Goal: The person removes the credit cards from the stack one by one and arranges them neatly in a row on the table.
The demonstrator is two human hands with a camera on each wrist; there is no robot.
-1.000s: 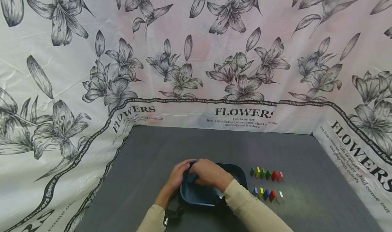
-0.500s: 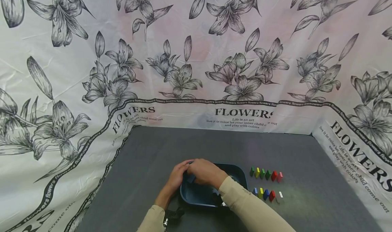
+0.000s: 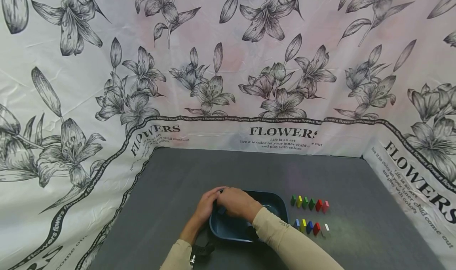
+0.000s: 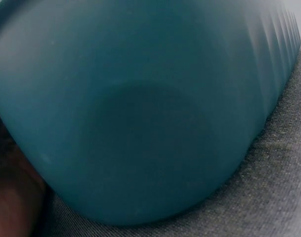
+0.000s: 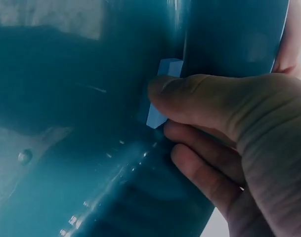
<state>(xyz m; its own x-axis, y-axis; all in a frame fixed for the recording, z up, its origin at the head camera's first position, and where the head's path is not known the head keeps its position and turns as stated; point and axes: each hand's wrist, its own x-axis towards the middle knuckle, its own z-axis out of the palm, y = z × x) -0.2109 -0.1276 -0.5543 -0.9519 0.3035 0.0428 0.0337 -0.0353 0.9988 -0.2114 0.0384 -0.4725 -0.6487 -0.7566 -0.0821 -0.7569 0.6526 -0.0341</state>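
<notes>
A dark blue plastic basin [image 3: 235, 238] sits on the grey table in the head view. My left hand [image 3: 204, 207] holds its left back corner at the rim; the left wrist view is filled by the basin's outer wall [image 4: 150, 123]. Reaching inside, my right hand [image 3: 239, 202] pinches a small blue domino [image 5: 170, 67] between thumb and fingers. The right wrist view shows that domino close to the basin's inner wall, its middle hidden by the thumb [image 5: 172, 96].
To the right of the basin, several coloured dominoes stand in two rows: a back row with a red domino [image 3: 318, 205] and a front row with a yellow domino [image 3: 303, 225] and a white domino [image 3: 326, 227]. A flower-printed cloth [image 3: 213, 131] surrounds the table.
My right hand has moved slightly left and closer to the basin's corner, with the blue domino in it. The left hand and the domino rows look the same.
</notes>
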